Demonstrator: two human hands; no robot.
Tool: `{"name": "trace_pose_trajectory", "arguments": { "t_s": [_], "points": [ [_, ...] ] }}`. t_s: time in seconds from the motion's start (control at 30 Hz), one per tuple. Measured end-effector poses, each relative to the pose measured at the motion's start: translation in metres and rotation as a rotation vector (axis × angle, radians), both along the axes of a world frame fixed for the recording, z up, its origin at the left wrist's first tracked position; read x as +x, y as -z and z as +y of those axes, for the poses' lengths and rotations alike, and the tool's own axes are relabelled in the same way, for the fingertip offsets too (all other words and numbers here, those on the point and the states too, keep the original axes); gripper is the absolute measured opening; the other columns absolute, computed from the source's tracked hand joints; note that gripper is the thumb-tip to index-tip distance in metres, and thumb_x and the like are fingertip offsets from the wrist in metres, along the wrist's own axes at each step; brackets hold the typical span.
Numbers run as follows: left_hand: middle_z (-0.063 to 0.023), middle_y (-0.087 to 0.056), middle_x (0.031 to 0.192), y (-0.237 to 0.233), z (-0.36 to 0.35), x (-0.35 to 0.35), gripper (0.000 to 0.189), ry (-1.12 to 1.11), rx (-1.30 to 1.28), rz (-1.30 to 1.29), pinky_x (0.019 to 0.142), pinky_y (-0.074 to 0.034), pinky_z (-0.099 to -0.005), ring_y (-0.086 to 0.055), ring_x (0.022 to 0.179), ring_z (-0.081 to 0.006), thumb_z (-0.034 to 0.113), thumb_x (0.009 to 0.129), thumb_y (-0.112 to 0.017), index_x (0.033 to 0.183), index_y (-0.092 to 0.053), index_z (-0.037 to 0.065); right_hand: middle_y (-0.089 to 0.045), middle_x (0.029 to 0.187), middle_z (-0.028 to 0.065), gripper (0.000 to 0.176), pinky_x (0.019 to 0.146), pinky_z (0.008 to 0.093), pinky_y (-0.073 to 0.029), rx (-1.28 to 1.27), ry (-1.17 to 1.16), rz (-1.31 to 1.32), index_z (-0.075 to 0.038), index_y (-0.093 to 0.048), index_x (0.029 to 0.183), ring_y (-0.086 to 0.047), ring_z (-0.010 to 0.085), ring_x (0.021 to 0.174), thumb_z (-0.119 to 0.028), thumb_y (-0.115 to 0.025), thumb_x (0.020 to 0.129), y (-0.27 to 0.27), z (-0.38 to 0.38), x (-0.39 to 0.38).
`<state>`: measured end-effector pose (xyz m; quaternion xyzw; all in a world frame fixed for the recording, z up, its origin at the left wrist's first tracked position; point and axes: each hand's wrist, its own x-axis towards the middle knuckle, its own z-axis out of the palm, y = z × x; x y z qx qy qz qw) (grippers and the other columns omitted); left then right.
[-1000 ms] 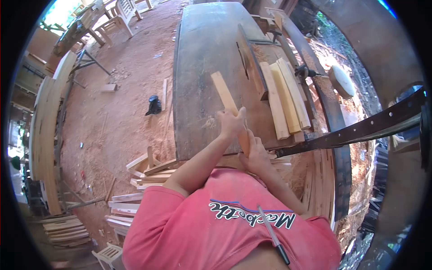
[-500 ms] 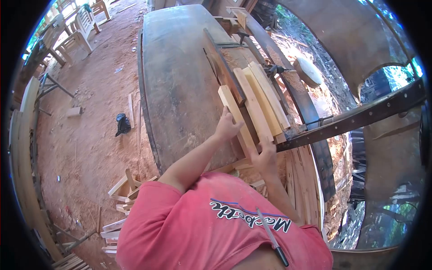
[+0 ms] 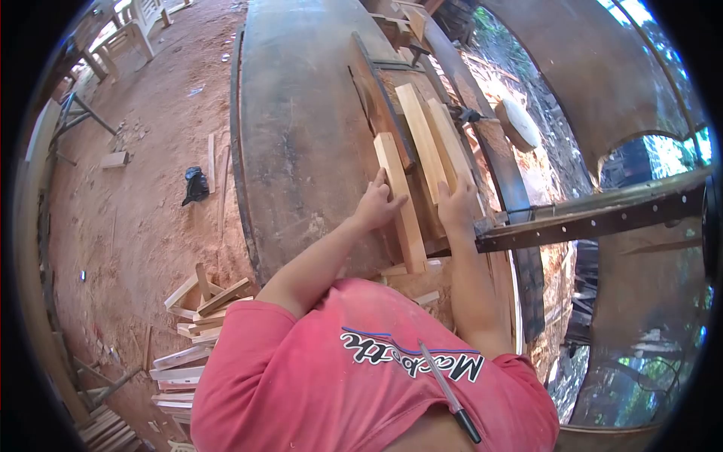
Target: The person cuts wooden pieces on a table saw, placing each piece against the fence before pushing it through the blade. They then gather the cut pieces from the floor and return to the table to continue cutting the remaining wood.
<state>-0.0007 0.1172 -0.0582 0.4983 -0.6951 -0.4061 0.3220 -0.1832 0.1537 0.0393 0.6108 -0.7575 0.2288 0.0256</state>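
Note:
My left hand is on a squared wooden strip lying on the metal table. Its fingers are at the strip's left side and its thumb reaches over the top. Farther right, my right hand is closed at the near ends of two more pieces, a pale wooden strip and another wooden strip beside it. Its fingertips partly hide which of these it grips. An upright wooden fence stands between the left strip and the far parts of the others.
The metal tabletop is dusty. A dark metal beam juts out at right, near black clamp knobs. Offcuts are heaped on the ground at lower left, with a black plastic bag beyond.
My right hand has left the near end of the left strip and moved right and up to the other strips, which have shifted. My left hand stays on its strip. The view has shifted slightly.

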Motion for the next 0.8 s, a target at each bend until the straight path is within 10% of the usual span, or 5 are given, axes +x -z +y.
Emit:
{"name": "trace_pose_trajectory", "arguments": {
  "t_s": [0.27,0.47,0.8],
  "points": [
    [-0.0302,-0.019,0.154,-0.010,-0.002,0.000,0.054,0.025,0.184,0.221,0.111,-0.033,-0.0409,-0.036,0.135,-0.0453,0.029,0.086,-0.067,0.112,-0.057,-0.017,-0.056,0.104,0.0281,0.064,0.087,0.0521,-0.045,0.397,-0.216,-0.067,-0.006,-0.039,0.144,-0.056,0.0450,0.101,-0.027,-0.063,0.088,0.000,0.127,0.036],
    [-0.0388,-0.014,0.151,-0.007,-0.023,-0.009,0.044,0.096,0.068,-0.009,0.118,-0.014,-0.0518,-0.017,0.145,-0.0426,0.025,0.088,-0.059,0.107,-0.062,-0.015,-0.056,0.096,0.0249,0.062,0.077,0.0503,-0.049,0.517,-0.193,-0.133,-0.011,-0.040,0.146,-0.059,0.0427,0.088,-0.024,-0.060,0.089,0.004,0.110,0.030],
    [-0.0332,-0.005,0.155,-0.001,-0.028,-0.002,0.041,0.156,0.065,0.042,0.118,-0.014,-0.0505,-0.026,0.140,-0.0462,0.031,0.093,-0.055,0.087,-0.070,-0.007,-0.057,0.090,0.0266,0.071,0.076,0.0536,-0.047,0.650,-0.246,0.045,-0.011,-0.028,0.151,-0.059,0.0459,0.086,-0.023,-0.059,0.089,0.004,0.095,0.035]
  ]
}}
